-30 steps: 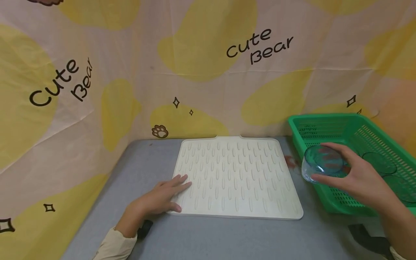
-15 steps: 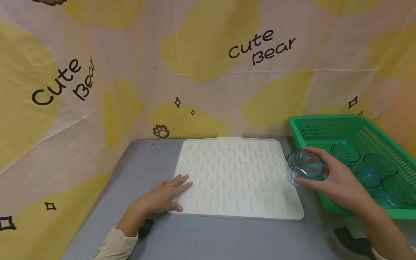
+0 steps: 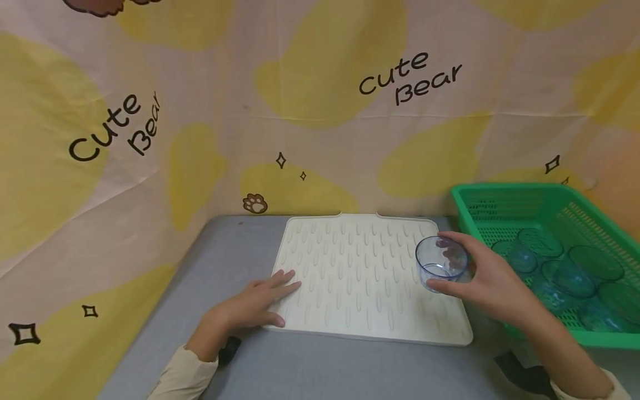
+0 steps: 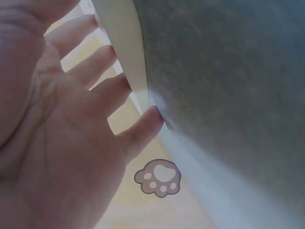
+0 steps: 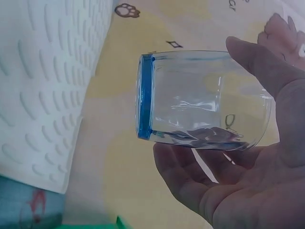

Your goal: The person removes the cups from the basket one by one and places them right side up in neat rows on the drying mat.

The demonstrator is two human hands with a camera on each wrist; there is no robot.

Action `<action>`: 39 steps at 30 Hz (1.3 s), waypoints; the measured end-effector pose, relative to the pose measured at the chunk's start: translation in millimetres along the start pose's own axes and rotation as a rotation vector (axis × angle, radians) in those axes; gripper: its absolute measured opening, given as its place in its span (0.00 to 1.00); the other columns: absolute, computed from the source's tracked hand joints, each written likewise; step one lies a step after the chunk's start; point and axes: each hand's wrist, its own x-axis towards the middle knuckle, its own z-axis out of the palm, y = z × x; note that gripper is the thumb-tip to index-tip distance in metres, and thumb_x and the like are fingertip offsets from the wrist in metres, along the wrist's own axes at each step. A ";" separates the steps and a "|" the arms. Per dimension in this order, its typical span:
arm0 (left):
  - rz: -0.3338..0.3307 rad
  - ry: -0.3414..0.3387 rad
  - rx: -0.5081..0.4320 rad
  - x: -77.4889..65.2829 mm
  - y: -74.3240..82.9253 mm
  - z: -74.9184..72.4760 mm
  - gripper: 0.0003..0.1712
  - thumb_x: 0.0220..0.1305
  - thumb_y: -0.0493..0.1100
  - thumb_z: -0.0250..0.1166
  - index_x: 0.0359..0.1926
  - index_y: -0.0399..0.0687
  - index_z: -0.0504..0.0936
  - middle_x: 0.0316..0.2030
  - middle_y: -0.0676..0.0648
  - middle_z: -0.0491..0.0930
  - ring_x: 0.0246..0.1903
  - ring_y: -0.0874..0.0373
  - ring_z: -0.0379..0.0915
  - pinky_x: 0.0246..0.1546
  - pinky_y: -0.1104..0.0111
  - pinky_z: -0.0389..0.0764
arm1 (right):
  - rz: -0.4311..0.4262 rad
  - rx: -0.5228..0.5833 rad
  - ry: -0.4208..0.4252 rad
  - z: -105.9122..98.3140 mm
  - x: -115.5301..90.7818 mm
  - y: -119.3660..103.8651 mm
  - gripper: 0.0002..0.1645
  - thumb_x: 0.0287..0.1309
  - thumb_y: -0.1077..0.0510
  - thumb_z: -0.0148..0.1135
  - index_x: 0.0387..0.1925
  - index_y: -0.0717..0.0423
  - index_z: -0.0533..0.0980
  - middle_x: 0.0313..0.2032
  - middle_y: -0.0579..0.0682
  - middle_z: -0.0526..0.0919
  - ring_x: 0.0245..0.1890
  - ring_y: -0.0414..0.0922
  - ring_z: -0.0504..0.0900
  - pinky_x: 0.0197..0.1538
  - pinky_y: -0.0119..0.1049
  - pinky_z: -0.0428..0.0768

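1. Moved since the earlier frame: one clear, blue-tinted, round, short cup (image 3: 434,262), carried leftward, away from the green basket and farther over the mat, with the right hand (image 3: 492,284).
2. Cup, present place: above the right-hand part of one white, ribbed, rectangular drying-type mat (image 3: 345,261); the right wrist view shows a gap between the two. Deeper blue band (image 5: 146,95) round the end nearer the mat. Glass or clear plastic: cannot tell.
3. Right hand, condition: partly closed in a wide grip, thumb on one side of the cup, fingers on the opposite wall.
4. Left hand (image 3: 250,304), condition: fingers extended and parted, nothing held; fingertips rest at the left edge of the mat.
5. Handling, as judged: light, stiff-walled, smooth, liable to slip if wet; best treated as breakable and lowered gently.
6. Hold, as judged: across the side walls, thumb opposed to fingers, as at present; the end nearer the mat best left free of fingers.
7. Adjoining stock: one green, slotted, plastic basket (image 3: 505,188), right of the mat, containing several similar clear cups (image 3: 567,278).
8. Support: grey, flat tabletop (image 3: 325,369) beneath the mat.
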 end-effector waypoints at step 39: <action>-0.033 -0.007 -0.007 4.4 5.0 1.4 0.49 0.55 0.51 0.72 0.76 0.53 0.60 0.78 0.44 0.52 0.78 0.43 0.45 0.68 0.40 0.54 | -0.072 0.233 -0.035 71.2 62.6 -24.7 0.50 0.45 0.43 0.78 0.67 0.49 0.66 0.60 0.54 0.77 0.55 0.52 0.78 0.57 0.49 0.77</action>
